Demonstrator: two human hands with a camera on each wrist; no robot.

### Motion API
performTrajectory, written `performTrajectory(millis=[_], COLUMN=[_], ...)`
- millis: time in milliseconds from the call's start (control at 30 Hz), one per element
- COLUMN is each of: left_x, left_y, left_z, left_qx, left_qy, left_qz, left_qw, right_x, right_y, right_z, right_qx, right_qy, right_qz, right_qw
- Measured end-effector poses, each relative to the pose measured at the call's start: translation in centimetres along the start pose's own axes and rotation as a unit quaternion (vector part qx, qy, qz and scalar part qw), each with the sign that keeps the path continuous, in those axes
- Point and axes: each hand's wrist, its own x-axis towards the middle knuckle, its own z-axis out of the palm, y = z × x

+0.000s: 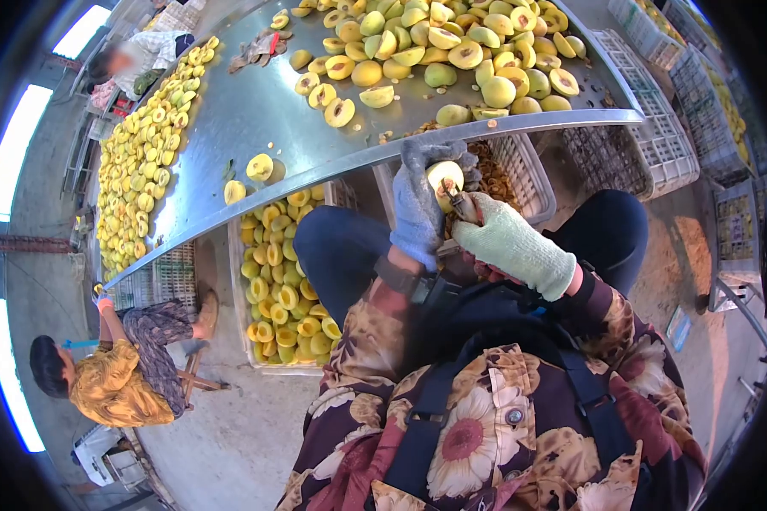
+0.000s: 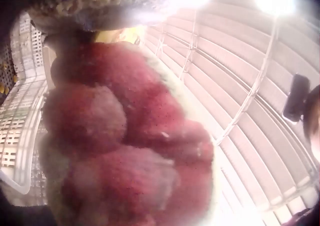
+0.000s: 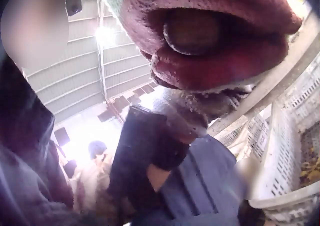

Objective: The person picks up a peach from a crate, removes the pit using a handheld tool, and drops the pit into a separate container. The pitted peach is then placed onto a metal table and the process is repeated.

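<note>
In a blue-grey glove, my left hand holds a yellow peach half, its cut face turned up with a reddish centre. My right hand, in a pale green glove with a red palm, grips a small metal-tipped hand tool. The tool's tip is right at the peach's centre. In the right wrist view the round end of the tool's handle shows inside the curled red palm. The red palm fills much of the left wrist view, with a sliver of the peach behind it.
A metal table carries piles of peach halves; its raised edge runs just beyond my hands. Below stand a crate of peach halves and a white crate with brown scraps. Another person sits at the left. Stacked crates line the right.
</note>
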Motion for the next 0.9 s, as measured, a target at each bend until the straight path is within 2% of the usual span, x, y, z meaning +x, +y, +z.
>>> performTrajectory(millis=[200,267,333,400,433,467,500,533,567,600,633,667,700,733,800,833,867,900], left_x=[-0.6,-0.8,-1.2,-1.1,-0.9,-0.5,-0.3,0.6,0.8,1.2,2.7,3.7,4.7,3.8,2.8,2.6,2.0,1.0], left_y=[0.3,0.3,0.2,0.2,0.1,-0.1,-0.1,-0.3,-0.5,-0.3,-2.6,-3.2,-3.8,-2.6,-1.7,-1.5,-1.1,-0.4], left_z=[0.8,0.8,0.3,-0.4,-0.7,-1.1,-1.9,-2.3,-3.0,-3.0,-5.6,-5.9,-6.3,-5.2,-3.8,-3.1,-2.7,-2.4], left_qx=[0.043,0.107,0.246,0.422,0.492,0.509,0.411,0.271,0.212,0.289,0.259,0.248,0.235,0.240,0.251,0.261,0.275,0.422], left_qy=[-0.008,-0.034,-0.007,0.030,0.037,0.017,-0.053,-0.114,-0.146,-0.165,-0.144,-0.127,-0.109,-0.099,-0.070,-0.053,-0.029,-0.047], left_qz=[0.066,0.145,0.212,0.279,0.315,0.338,0.262,0.150,0.090,0.164,0.124,0.103,0.082,0.085,0.119,0.151,0.174,0.293], left_qw=[0.997,0.983,0.946,0.862,0.811,0.791,0.872,0.944,0.962,0.929,0.947,0.955,0.962,0.962,0.958,0.952,0.945,0.857], right_x=[0.2,0.2,0.0,0.0,0.2,0.1,0.1,0.5,0.4,-0.9,-0.6,-0.4,1.2,2.8,2.5,1.8,2.6,4.5], right_y=[1.0,1.2,0.8,0.2,0.6,1.5,2.9,3.6,3.5,0.9,1.1,0.7,3.0,5.4,4.9,4.5,5.4,6.1], right_z=[-1.1,-1.6,-1.3,-0.9,-1.1,-0.9,-1.2,-1.4,-1.7,-1.7,-1.7,-2.3,-2.7,-2.9,-2.5,-2.6,-2.3,-2.4], right_qx=[0.237,0.302,0.204,0.083,0.076,0.143,0.257,0.317,0.329,0.199,0.285,0.305,0.410,0.505,0.564,0.589,0.613,0.604], right_qy=[-0.119,-0.159,-0.126,-0.062,-0.050,-0.087,-0.164,-0.224,-0.252,-0.183,-0.234,-0.258,-0.323,-0.387,-0.471,-0.465,-0.508,-0.579], right_qz=[0.073,0.090,0.070,0.052,0.036,0.014,0.000,0.009,0.023,0.036,0.033,0.074,0.107,0.141,0.163,0.178,0.176,0.252], right_qw=[0.962,0.936,0.968,0.993,0.995,0.986,0.953,0.922,0.910,0.962,0.929,0.914,0.846,0.758,0.659,0.636,0.579,0.487])
